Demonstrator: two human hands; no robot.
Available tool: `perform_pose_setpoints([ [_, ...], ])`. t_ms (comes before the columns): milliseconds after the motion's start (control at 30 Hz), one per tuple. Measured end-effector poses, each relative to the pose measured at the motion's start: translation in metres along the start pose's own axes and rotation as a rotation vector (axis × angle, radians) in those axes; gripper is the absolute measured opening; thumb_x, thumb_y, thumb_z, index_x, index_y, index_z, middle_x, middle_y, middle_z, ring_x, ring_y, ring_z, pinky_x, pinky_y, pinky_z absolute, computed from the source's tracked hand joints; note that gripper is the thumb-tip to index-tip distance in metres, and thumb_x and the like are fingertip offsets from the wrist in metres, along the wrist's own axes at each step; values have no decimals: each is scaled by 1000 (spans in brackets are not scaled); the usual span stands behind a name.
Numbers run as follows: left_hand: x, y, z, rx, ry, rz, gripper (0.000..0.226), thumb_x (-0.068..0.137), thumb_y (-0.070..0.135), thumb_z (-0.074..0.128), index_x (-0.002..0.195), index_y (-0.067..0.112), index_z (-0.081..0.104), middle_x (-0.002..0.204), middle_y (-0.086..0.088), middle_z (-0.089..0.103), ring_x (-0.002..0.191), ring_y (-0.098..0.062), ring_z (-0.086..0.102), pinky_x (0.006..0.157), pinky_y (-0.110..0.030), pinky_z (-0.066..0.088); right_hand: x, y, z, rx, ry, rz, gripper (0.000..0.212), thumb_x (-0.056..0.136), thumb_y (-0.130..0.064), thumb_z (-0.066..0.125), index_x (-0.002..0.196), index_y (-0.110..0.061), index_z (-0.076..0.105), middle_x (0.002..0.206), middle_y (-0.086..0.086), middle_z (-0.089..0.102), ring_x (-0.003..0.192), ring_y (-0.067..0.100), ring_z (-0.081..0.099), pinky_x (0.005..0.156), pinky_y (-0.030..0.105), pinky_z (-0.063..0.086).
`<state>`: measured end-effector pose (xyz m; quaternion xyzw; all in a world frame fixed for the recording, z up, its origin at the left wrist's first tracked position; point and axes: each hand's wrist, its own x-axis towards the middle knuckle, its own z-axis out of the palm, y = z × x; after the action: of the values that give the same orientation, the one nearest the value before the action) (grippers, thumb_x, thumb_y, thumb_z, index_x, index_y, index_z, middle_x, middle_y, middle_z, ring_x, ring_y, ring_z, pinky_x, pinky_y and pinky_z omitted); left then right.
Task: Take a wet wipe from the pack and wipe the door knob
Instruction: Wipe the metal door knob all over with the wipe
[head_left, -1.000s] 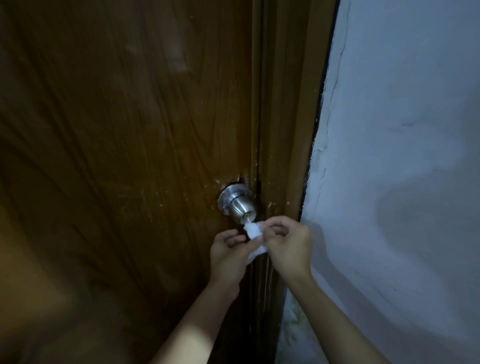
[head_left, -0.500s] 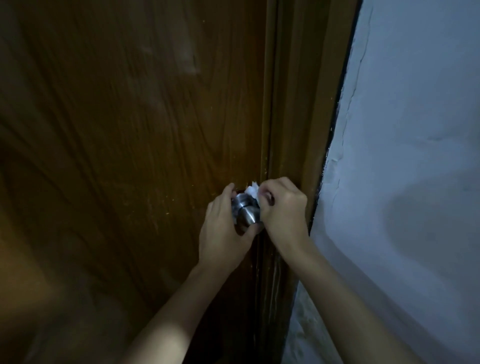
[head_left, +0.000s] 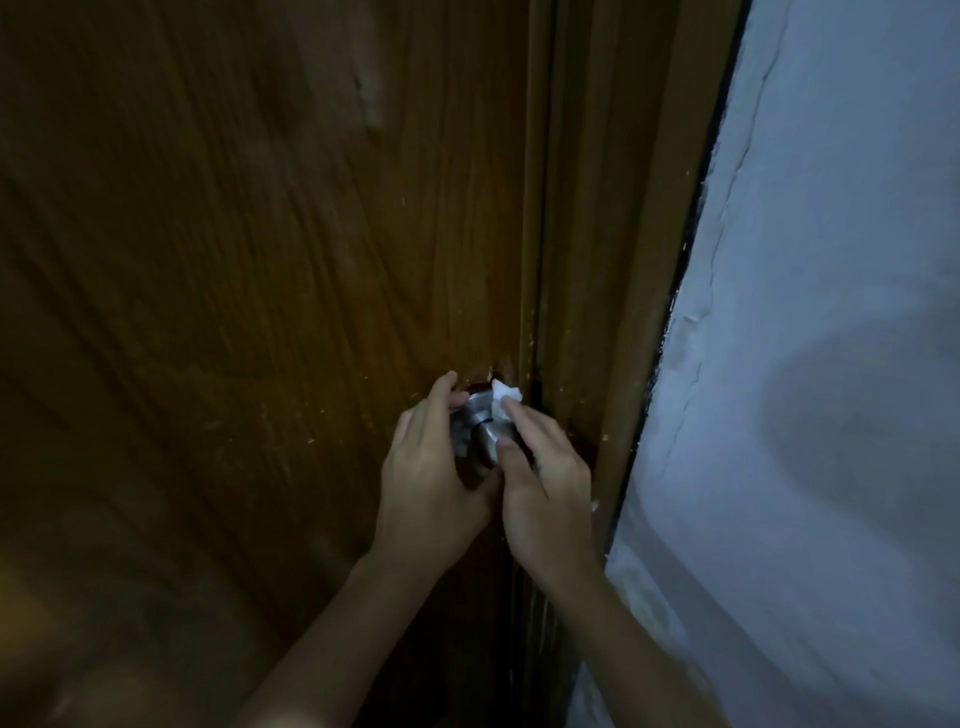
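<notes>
A round silver door knob (head_left: 480, 426) sticks out of the brown wooden door (head_left: 234, 312), close to its right edge. My left hand (head_left: 428, 483) curls around the knob from the left and below. My right hand (head_left: 545, 478) presses a crumpled white wet wipe (head_left: 503, 396) against the knob's upper right side, fingers stretched over it. Most of the wipe is hidden under those fingers. The wipe pack is not in view.
The brown door frame (head_left: 613, 260) runs upright just right of the knob. Beyond it is a pale blue-white wall (head_left: 831, 312) with cracked paint along the frame. The scene is dim.
Both hands rose from below the knob onto it. The left hand closed around the knob, and the right hand brought the wipe up to the knob's top right side.
</notes>
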<state>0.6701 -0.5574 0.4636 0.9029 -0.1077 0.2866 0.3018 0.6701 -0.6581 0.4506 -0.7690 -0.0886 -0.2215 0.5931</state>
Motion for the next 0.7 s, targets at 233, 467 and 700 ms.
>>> perform_pose_setpoints([
  [233, -1, 1, -1, -5, -13, -18, 88, 68, 24, 78, 140, 12, 29, 129, 1, 53, 120, -7, 38, 91, -20, 33, -7, 4, 14, 116, 39, 198, 41, 93, -34, 43, 133, -24, 43, 131, -8, 43, 117, 6, 43, 99, 30, 41],
  [467, 1, 2, -2, -3, -29, -22, 87, 69, 19, 77, 140, 12, 28, 131, -2, 52, 124, -16, 41, 93, -21, 32, -2, -1, 10, 164, -31, 229, 45, 93, -21, 46, 138, -23, 38, 132, -7, 41, 119, 7, 42, 103, 32, 40],
  [700, 1, 3, -3, -1, -35, -12, 82, 71, 20, 74, 140, 10, 29, 130, -3, 52, 122, -17, 42, 90, -20, 31, -2, -5, 4, 96, -94, 211, 47, 94, -19, 45, 140, -19, 34, 138, -4, 38, 124, 8, 39, 107, 31, 36],
])
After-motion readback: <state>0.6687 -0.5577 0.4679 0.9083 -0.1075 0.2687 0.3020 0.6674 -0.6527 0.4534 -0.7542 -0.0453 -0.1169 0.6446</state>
